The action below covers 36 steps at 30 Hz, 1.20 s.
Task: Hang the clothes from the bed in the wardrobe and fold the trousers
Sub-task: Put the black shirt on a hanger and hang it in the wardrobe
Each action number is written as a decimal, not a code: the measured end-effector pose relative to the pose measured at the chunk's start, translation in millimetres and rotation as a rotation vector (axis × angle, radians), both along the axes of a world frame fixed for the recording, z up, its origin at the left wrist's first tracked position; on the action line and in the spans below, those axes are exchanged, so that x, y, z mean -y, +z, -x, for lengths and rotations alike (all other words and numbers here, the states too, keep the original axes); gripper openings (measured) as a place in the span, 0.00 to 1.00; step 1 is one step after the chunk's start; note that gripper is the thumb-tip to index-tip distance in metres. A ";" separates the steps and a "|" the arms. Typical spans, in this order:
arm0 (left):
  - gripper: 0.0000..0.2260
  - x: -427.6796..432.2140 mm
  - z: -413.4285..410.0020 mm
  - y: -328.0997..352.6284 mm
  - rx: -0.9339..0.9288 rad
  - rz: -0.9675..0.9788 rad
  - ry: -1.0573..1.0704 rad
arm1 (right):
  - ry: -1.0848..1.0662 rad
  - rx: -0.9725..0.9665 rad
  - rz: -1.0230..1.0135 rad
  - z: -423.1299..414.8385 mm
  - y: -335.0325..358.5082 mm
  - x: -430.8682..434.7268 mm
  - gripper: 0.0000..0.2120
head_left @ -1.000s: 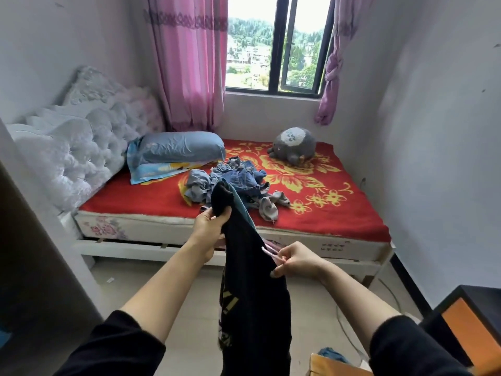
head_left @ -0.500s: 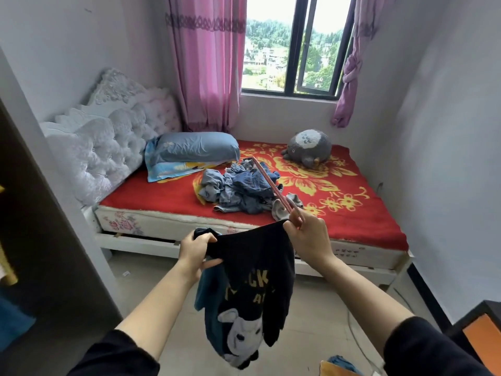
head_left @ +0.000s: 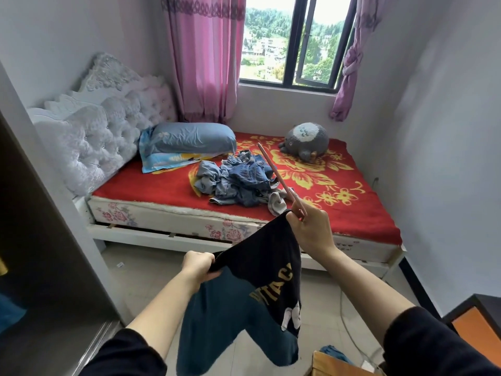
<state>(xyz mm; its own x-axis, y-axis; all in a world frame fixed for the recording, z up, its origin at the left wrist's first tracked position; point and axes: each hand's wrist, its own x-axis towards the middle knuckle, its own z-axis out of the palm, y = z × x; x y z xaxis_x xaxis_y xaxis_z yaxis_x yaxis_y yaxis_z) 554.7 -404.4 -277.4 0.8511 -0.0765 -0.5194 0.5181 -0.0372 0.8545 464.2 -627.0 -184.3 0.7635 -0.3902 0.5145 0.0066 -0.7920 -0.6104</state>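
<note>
Daylight enters a dark-framed window [head_left: 295,42] between pink curtains [head_left: 206,58]. White walls [head_left: 433,131] meet pale tiled floor [head_left: 141,272]; a tufted white headboard [head_left: 108,131] stands left.

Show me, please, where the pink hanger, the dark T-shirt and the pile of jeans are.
pink hanger [head_left: 275,169], head view, middle of its straight arm.
dark T-shirt [head_left: 260,267], head view, black cloth above yellow letters.
pile of jeans [head_left: 244,177], head view, centre of the heap.
</note>
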 end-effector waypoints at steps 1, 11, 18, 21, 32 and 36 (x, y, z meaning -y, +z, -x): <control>0.11 0.4 -0.2 -2.4 0.028 -0.113 -0.021 | -0.001 -0.004 0.010 0.9 -0.6 1.3 0.17; 0.09 11.3 -13.4 16.1 -0.221 0.473 0.298 | -0.066 -0.229 -0.021 22.4 -32.4 34.7 0.14; 0.10 36.9 -13.4 51.0 -0.100 0.325 0.092 | 0.001 -0.510 -0.187 21.0 -64.4 32.7 0.10; 0.10 38.1 -15.2 56.8 -0.061 0.240 0.037 | 0.011 -0.343 -0.457 9.9 -58.3 15.3 0.12; 0.15 8.3 -13.7 52.3 -0.029 0.067 0.041 | 0.254 0.212 -1.539 -32.0 -0.9 -14.8 0.15; 0.16 5.4 -11.4 56.9 -0.041 0.080 0.062 | 0.243 0.298 -1.525 -39.2 -6.0 -36.9 0.16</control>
<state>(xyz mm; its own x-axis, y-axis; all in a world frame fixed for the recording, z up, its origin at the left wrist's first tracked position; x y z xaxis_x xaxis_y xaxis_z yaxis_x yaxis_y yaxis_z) 566.1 -409.7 -220.4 0.8335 -0.0672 -0.5484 0.5521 0.0633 0.8314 503.5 -590.2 -190.2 0.8295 -0.5501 -0.0963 0.2984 0.5824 -0.7562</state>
